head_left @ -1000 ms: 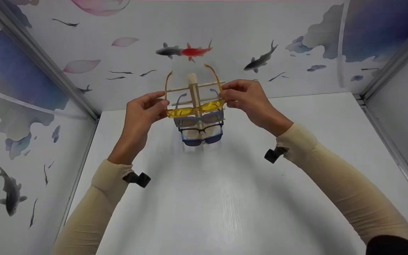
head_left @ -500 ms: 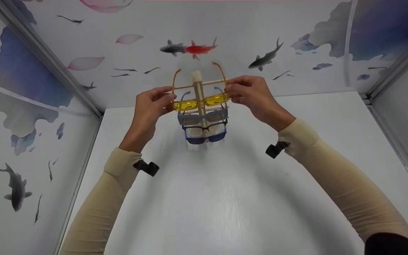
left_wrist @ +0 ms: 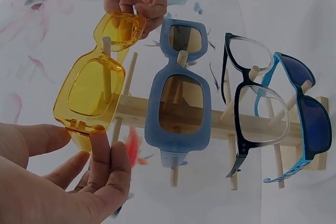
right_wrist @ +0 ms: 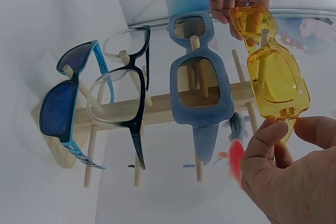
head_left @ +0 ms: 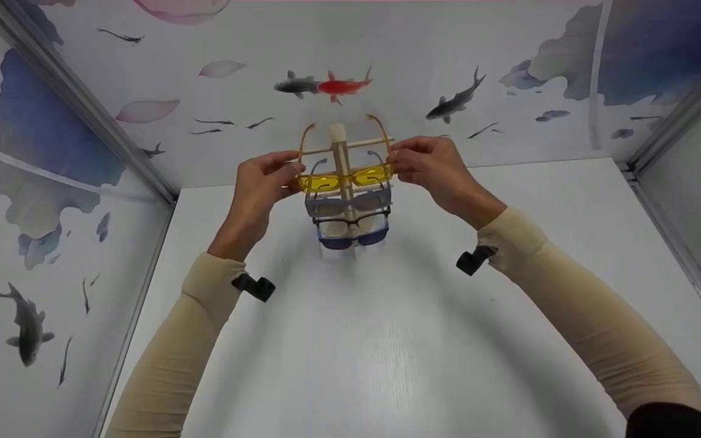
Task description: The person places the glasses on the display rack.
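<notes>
Both hands hold a pair of yellow see-through glasses (head_left: 320,182) at the top of a wooden glasses stand (head_left: 339,152). My left hand (head_left: 259,191) pinches the left side near the hinge; my right hand (head_left: 432,167) does the same on the right. The temples are unfolded and point to the back wall. In the left wrist view, the top peg stands behind the yellow frame (left_wrist: 65,100), near its bridge. Just below sits a pair of blue-grey sunglasses (right_wrist: 176,111), bridge over a peg.
Lower on the stand hang black-and-clear glasses (left_wrist: 239,114) and blue sunglasses with dark lenses (right_wrist: 58,111). The stand rises from a white table (head_left: 350,340) near its back edge. Walls printed with fish (head_left: 454,103) enclose the back and sides.
The yellow glasses have moved up the stand, away from the blue-grey pair, then dipped slightly over the last half second. Both hands moved with them, keeping their grip. The head view shifted slightly.
</notes>
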Demonstrator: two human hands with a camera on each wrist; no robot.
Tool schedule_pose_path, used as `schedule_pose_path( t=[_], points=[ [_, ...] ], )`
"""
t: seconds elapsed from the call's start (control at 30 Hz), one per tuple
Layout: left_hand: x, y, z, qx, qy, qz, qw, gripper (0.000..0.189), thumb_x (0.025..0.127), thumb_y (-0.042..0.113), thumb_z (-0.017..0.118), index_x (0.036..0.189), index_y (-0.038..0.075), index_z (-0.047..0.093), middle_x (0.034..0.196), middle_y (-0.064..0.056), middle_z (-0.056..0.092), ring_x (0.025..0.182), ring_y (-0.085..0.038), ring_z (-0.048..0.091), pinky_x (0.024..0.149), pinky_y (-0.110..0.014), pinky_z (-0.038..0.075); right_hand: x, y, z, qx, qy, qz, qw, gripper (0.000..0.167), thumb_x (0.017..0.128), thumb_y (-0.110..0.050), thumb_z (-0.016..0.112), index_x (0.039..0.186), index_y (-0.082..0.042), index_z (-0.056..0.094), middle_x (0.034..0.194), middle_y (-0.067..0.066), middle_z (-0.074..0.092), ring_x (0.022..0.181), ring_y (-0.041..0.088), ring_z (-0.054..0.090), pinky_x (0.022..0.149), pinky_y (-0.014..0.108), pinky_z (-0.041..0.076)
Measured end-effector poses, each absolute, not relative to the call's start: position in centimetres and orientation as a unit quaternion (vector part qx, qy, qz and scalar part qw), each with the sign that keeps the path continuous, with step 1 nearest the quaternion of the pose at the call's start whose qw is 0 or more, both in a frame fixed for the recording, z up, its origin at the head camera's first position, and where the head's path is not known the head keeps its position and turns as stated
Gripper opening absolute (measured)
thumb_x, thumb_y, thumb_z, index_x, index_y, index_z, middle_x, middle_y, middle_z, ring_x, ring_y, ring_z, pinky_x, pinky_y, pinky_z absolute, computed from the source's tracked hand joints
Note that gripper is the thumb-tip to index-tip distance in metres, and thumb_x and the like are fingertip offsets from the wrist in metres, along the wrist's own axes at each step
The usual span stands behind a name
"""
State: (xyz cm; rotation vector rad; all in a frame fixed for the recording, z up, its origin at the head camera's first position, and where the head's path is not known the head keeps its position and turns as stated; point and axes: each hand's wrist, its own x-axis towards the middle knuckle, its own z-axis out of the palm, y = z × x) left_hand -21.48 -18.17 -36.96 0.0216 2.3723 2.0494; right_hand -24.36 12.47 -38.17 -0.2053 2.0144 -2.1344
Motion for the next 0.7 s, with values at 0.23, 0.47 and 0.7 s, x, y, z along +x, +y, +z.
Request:
schedule_pose_path(
  t=[0.23, 0.47, 0.7],
  points=[
    [-21.8, -18.1, -37.5, 0.003, 0.758, 0.652, 0.008, 0.040, 0.112, 0.017, 0.066, 0.149, 0.001, 0.065, 0.130, -0.019, 0.069, 0.107, -0.028, 0.072, 0.103, -0.037, 0.062, -24.4, 12.5, -38.0, -0.070, 0.676, -0.727, 0.101, 0.032, 0.107, -0.019, 0.074, 0.129, 0.002, 0.070, 0.125, 0.018, 0.070, 0.108, 0.029, 0.070, 0.093, 0.029, 0.062],
    [-21.7, -18.4, -37.9, 0.019, 0.764, 0.645, 0.009, 0.040, 0.114, 0.021, 0.063, 0.149, 0.004, 0.065, 0.129, -0.016, 0.070, 0.108, -0.029, 0.072, 0.103, -0.038, 0.062, -24.5, 12.7, -38.0, -0.066, 0.690, -0.712, 0.111, 0.035, 0.109, -0.021, 0.072, 0.134, 0.004, 0.067, 0.131, 0.018, 0.068, 0.112, 0.029, 0.070, 0.094, 0.028, 0.061],
    [-20.8, -19.4, -39.0, 0.027, 0.786, 0.618, -0.008, 0.041, 0.116, 0.027, 0.060, 0.149, 0.002, 0.064, 0.127, -0.015, 0.071, 0.105, -0.034, 0.071, 0.102, -0.039, 0.063, -23.3, 14.5, -38.0, -0.051, 0.737, -0.671, 0.063, 0.030, 0.112, -0.024, 0.067, 0.132, -0.002, 0.071, 0.125, 0.014, 0.071, 0.111, 0.028, 0.070, 0.094, 0.028, 0.061]
  ],
)
